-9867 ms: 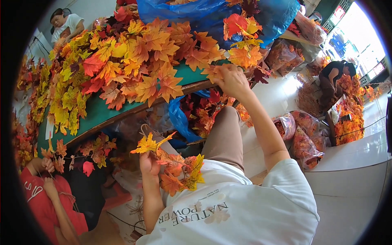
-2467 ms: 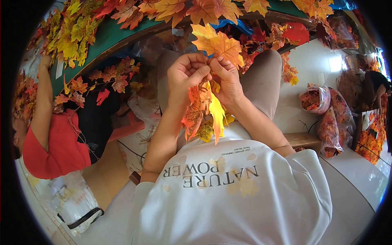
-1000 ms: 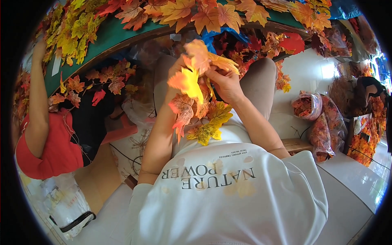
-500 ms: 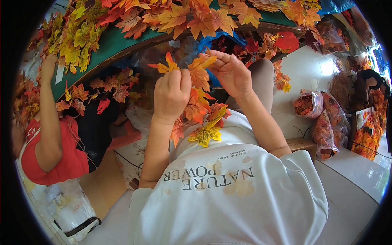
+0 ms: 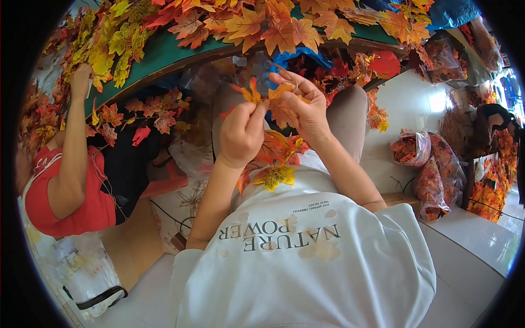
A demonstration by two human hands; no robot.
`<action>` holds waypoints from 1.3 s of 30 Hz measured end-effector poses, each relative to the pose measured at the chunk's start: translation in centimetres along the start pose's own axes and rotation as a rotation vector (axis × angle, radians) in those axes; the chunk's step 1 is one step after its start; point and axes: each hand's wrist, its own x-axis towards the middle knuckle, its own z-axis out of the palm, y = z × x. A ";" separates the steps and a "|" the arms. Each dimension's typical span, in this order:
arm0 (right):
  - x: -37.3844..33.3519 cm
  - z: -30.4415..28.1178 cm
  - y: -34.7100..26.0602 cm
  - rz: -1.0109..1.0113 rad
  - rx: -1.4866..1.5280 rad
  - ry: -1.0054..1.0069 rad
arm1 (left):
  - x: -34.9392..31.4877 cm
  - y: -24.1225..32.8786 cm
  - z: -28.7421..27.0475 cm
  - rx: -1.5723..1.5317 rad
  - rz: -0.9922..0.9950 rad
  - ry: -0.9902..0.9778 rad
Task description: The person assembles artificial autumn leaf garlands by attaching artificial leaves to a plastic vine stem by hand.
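The left hand [image 5: 240,134] is closed, thumb against fingers, gripping the upper part of the leaf spray [image 5: 276,146]. The right hand [image 5: 307,112] pinches an orange leaf of the same spray between thumb and forefinger; its other fingers are raised and partly spread. The spray is located between the hands, above the lap — its lower leaves, orange-red and yellow, hang near the front of the white shirt [image 5: 284,262].

On the far side stands the green table [image 5: 150,64], bearing piled orange leaves [image 5: 279,27] and, at far left, yellow-green leaves [image 5: 117,46]. Blue plastic [image 5: 298,57] lies below the table edge. Clear bags of leaves [image 5: 435,188] stand on the floor at right. A co-worker in a red shirt [image 5: 68,197] occupies the left side.
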 end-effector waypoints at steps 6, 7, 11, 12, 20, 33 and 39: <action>1.8 -1.7 -1.1 0.041 0.006 -0.172 | 0.8 -0.6 -0.5 -0.764 -0.616 -0.133; 2.0 -1.8 -0.9 0.045 0.007 -0.173 | 0.7 -0.7 -0.6 -0.761 -0.620 -0.132; 2.8 -1.8 -0.2 -0.034 -0.038 -0.184 | 0.9 -1.2 -0.9 -0.915 -0.748 -0.226; 2.7 -1.8 -0.2 -0.026 -0.047 -0.192 | 1.5 -1.1 -1.2 -0.795 -0.699 -0.269; 1.4 0.1 1.1 -0.263 -0.767 -0.302 | 4.2 -1.2 -1.4 -0.480 -0.585 -0.166; 5.3 4.8 -1.2 -0.511 -1.542 -0.750 | -4.9 -4.0 2.1 -1.407 -1.278 0.149; 16.0 12.3 -1.2 -0.893 -1.882 -0.531 | -5.6 -5.0 2.1 -1.349 -1.304 0.268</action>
